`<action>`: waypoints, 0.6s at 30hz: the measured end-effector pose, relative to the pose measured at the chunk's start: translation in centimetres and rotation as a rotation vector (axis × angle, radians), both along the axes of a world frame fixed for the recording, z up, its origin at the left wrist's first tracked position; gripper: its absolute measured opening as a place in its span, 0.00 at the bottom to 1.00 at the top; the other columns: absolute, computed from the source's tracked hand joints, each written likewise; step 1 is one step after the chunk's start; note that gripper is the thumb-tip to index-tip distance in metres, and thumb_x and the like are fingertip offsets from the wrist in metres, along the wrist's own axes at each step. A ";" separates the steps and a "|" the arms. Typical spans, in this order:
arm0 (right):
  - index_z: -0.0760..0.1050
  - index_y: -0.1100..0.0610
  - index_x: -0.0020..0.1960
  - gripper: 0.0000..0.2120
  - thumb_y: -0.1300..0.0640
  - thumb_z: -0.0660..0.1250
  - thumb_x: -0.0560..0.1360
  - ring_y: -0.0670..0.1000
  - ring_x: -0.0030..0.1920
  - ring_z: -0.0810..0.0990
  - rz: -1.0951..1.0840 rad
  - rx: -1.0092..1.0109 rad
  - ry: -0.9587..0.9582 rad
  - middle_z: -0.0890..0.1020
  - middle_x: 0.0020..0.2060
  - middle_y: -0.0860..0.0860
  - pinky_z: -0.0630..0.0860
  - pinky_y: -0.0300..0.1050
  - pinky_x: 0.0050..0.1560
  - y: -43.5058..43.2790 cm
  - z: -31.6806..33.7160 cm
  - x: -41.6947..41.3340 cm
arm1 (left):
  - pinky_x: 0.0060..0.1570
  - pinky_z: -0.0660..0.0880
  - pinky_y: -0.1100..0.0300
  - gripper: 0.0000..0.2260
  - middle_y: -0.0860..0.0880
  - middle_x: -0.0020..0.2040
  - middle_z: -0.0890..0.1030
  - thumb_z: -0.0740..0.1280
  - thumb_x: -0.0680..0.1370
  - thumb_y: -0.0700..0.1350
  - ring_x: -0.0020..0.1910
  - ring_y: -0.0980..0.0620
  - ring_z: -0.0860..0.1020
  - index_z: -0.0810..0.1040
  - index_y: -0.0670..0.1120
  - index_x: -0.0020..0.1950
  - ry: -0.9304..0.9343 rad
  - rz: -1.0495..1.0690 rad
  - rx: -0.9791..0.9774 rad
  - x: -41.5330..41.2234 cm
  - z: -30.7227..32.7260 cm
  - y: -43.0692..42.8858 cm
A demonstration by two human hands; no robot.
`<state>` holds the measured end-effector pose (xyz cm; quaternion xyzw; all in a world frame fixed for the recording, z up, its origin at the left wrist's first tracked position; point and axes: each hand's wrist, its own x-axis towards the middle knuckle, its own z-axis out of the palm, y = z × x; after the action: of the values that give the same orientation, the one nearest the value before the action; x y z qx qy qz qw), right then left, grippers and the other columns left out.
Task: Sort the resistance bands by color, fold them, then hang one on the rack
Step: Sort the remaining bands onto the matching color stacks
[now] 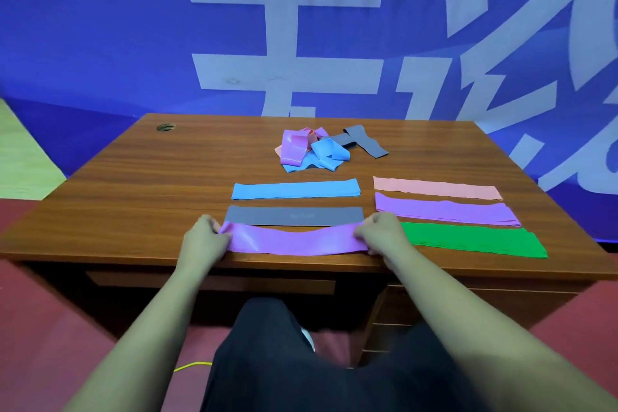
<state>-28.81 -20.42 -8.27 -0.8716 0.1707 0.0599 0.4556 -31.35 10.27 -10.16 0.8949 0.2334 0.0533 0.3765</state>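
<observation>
Fingers of the left hand (204,237) and right hand (381,233) pinch the ends of a purple band (294,240) along the table (133,197) near edge, just before the gray band (267,215); open wood spreads leftward.

Hands (204,237) (381,234) stretch purple band (294,241)

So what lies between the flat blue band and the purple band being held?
A flat grey band, just beyond the held purple band, in the head view.

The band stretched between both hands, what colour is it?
Purple; the band, gripped by the left hand and right hand, shows best in the head view.
</observation>
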 end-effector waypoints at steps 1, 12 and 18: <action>0.73 0.58 0.35 0.08 0.63 0.69 0.72 0.54 0.30 0.74 -0.026 0.097 -0.017 0.75 0.30 0.55 0.74 0.44 0.32 -0.5 0.5 0.0 | 0.38 0.70 0.53 0.07 0.46 0.37 0.79 0.69 0.74 0.40 0.40 0.43 0.78 0.70 0.44 0.43 -0.028 -0.004 -0.063 0.1 0.1 0.1; 0.75 0.58 0.37 0.09 0.67 0.71 0.73 0.48 0.28 0.72 -0.175 0.326 -0.180 0.74 0.30 0.53 0.75 0.39 0.29 -11.0 3.8 1.5 | 0.31 0.68 0.62 0.10 0.48 0.34 0.77 0.71 0.75 0.40 0.31 0.53 0.75 0.72 0.47 0.38 -0.076 -0.205 -0.514 3.7 3.9 -7.6; 0.73 0.61 0.37 0.09 0.68 0.71 0.73 0.52 0.30 0.74 -0.298 0.236 -0.246 0.74 0.34 0.57 0.74 0.37 0.24 -18.3 3.8 1.6 | 0.34 0.70 0.60 0.10 0.46 0.37 0.77 0.71 0.75 0.42 0.38 0.50 0.78 0.71 0.46 0.38 0.006 -0.365 -0.445 7.4 5.0 -15.5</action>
<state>-27.25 -38.74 -4.51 -0.7781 0.2326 -0.0953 0.5757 -23.91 -5.22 -5.14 0.8176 0.0758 -0.0705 0.5664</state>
